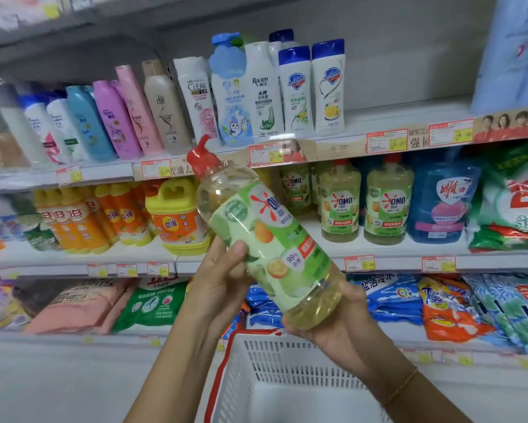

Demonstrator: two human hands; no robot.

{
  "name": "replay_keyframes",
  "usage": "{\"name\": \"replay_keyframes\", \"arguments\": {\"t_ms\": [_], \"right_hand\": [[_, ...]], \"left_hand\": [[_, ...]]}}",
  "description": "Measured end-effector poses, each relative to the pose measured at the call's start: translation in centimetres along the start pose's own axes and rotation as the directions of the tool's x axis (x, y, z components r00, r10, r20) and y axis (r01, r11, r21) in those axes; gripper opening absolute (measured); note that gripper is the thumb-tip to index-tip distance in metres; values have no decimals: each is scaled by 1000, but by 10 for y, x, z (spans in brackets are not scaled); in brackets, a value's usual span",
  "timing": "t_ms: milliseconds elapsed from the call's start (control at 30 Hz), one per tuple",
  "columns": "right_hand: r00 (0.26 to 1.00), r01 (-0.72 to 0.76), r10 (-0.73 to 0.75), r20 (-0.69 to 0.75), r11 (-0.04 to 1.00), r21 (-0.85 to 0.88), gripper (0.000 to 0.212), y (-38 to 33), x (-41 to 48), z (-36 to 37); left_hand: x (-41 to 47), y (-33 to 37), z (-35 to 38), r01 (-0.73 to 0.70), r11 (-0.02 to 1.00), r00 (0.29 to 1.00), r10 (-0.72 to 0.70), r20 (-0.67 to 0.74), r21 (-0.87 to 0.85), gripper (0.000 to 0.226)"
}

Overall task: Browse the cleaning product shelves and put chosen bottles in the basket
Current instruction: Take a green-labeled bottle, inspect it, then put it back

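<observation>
**Bottle held in both hands, above the basket mouth**

Left hand point(223, 279): thumb pressed on the label's left side. The other fingers are wrapped behind the bottle point(272, 239) and hidden. Right hand point(342, 328): fingers curled under and round the base, cupping it. Both hands are clamped on the one bottle; neither is free.

Position: the bottle is in the air in front of the middle shelf point(409, 250), touching nothing but the hands. Its long axis is tilted, with the cap point(200, 157) high and to the left and the base low and to the right. The basket point(287, 349) sits below with its mouth open upward, its far rim just under the right hand.

Assessment: the coming move looks like a lowering, base first. The right hand is nearer the basket and appears to carry the weight, while the left hand steadies the middle.

Materials: the bottle is clear ribbed plastic holding pale yellow liquid, with a glossy green label and a hard red nozzle cap. The surface is smooth and likely slippery. The basket is rigid white plastic with slotted walls and a red handle point(215, 389) at its left rim.

Matching bottles point(384, 206) stand upright behind the shelf's front edge.
</observation>
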State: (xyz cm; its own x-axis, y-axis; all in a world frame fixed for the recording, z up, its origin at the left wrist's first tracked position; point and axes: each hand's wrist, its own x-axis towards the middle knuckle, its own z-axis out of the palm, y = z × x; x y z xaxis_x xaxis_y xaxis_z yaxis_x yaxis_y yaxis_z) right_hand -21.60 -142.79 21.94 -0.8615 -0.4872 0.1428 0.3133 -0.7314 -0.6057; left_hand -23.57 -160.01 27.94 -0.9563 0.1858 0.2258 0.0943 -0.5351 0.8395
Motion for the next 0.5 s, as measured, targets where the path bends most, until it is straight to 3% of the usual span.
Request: {"name": "replay_keyframes", "arguments": {"t_ms": [133, 233, 300, 333, 400, 500], "right_hand": [[991, -132, 130, 24, 985, 113, 84, 13, -1, 2], [992, -124, 121, 34, 987, 103, 90, 9, -2, 9], [1000, 10, -10, 2, 999, -44, 87, 0, 2, 6], [996, 91, -94, -2, 972, -216, 84, -4, 3, 6], [971, 190, -238, -2, 780, -596, 85, -7, 3, 4], [910, 188, -414, 14, 383, -904, 95, -8, -1, 2]], "left_hand": [[6, 4, -7, -1, 999, 994, 6, 107, -43, 104], [7, 8, -3, -48, 998, 999, 49, 19, -49, 113], [8, 8, -2, -74, 995, 996, 71, -52, -71, 119], [9, 7, -2, -87, 994, 993, 80, -88, -72, 120], [11, 3, -2, -109, 992, 981, 99, -164, -56, 118], [13, -5, 2, -143, 990, 967, 144, -210, 17, 109]]}}
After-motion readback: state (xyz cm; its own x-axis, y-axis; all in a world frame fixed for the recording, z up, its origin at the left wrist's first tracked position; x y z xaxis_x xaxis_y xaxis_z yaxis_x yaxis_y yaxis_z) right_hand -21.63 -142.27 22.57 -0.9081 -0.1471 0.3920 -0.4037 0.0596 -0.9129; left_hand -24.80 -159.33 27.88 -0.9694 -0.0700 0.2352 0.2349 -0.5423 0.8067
